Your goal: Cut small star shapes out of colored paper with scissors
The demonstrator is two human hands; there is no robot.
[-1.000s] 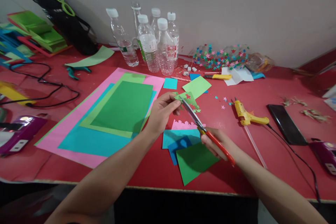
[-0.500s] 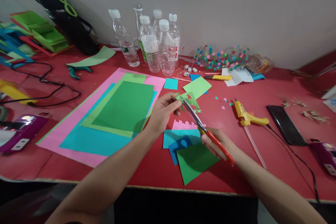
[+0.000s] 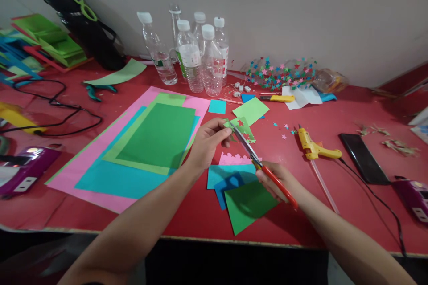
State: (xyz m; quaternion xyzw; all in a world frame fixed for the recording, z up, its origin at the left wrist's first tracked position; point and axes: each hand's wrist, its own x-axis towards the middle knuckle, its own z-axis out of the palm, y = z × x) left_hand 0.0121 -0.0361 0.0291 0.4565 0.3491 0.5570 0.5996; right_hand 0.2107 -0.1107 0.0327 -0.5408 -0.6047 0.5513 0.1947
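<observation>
Near the middle of the view, my left hand [image 3: 211,139] pinches a small light green paper piece [image 3: 228,123] between thumb and fingers. My right hand [image 3: 274,178] is closed on the red-handled scissors [image 3: 248,146], whose blades point up and left and whose tips meet the paper at my left fingertips. Behind the blades lies a light green sheet with star-shaped cutouts [image 3: 244,125], partly covered. Below the scissors are a pink scalloped strip [image 3: 230,158], a cyan sheet [image 3: 219,176] and a dark green sheet [image 3: 245,213].
Stacked coloured sheets [image 3: 157,136] lie left, and plastic bottles [image 3: 214,67] stand at the back. A star-filled clear bottle [image 3: 281,73] lies beside them. On the right are a yellow glue gun [image 3: 312,144], its cord and a black phone [image 3: 364,158].
</observation>
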